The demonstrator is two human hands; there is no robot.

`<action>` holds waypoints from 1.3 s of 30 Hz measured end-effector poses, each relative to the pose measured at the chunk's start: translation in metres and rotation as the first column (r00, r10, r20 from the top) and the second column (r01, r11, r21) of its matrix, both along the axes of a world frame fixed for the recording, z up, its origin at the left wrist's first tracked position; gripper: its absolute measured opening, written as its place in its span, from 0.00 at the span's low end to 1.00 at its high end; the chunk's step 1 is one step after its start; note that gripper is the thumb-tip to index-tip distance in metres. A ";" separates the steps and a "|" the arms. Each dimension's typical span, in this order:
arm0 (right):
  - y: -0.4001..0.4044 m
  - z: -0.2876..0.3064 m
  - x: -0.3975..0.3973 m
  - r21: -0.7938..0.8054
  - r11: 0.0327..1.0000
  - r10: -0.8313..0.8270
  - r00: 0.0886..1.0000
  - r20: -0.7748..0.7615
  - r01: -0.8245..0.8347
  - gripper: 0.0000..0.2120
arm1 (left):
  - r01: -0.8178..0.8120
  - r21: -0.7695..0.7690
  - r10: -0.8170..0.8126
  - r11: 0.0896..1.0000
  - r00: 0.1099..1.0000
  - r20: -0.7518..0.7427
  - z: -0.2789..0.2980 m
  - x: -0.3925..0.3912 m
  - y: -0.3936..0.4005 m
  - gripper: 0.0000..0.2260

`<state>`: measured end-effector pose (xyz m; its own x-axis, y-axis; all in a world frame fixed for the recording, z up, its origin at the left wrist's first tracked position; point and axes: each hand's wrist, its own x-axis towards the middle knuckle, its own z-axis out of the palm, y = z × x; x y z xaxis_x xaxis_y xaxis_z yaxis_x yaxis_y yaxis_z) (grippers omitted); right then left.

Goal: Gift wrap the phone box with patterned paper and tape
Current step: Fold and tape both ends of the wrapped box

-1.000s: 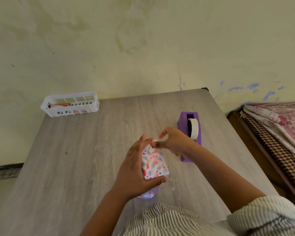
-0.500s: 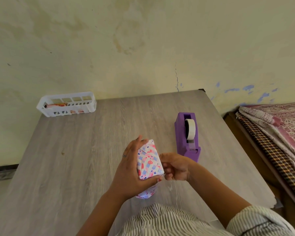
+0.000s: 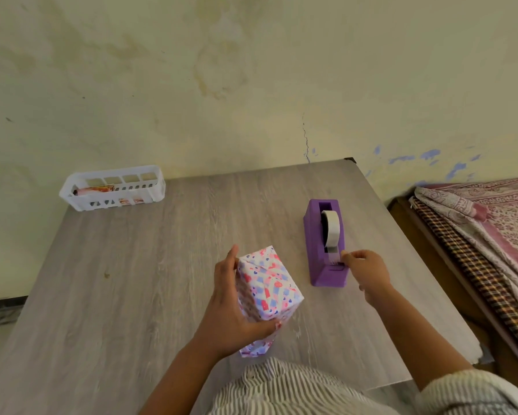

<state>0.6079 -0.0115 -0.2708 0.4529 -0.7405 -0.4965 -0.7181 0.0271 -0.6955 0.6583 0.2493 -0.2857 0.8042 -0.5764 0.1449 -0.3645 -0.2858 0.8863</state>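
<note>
The phone box (image 3: pixel 266 284), wrapped in white paper with pink and blue shapes, stands on end near the table's front edge. My left hand (image 3: pixel 230 307) grips it from the left side, thumb under its near corner. To its right stands a purple tape dispenser (image 3: pixel 314 244) with a white tape roll (image 3: pixel 331 227). My right hand (image 3: pixel 367 272) is at the dispenser's front end and pinches the free end of the tape by the cutter.
The grey wood-grain table (image 3: pixel 132 280) stands against a stained wall. A white plastic basket (image 3: pixel 114 187) with a paper roll inside sits at the back left corner. A bed with patterned covers (image 3: pixel 491 223) lies to the right of the table.
My right hand left the wrapped box and moved right to the dispenser, where it now pinches the tape end. The box in my left hand stayed put.
</note>
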 end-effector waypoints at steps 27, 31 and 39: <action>0.034 -0.044 -0.003 0.487 0.778 -0.581 0.749 0.319 0.397 0.08 | -0.164 -0.069 0.170 0.984 0.981 0.090 -0.008 -0.003 -0.014 0.45; 0.031 -0.053 -0.002 0.324 0.882 -0.436 0.853 0.287 0.342 0.08 | -0.166 -0.064 0.171 0.984 0.982 0.084 -0.010 -0.002 -0.014 0.46; 0.023 -0.064 0.000 0.078 0.972 -0.235 0.939 0.252 0.223 0.06 | -0.158 -0.081 0.166 0.984 0.981 0.102 -0.010 -0.001 -0.016 0.43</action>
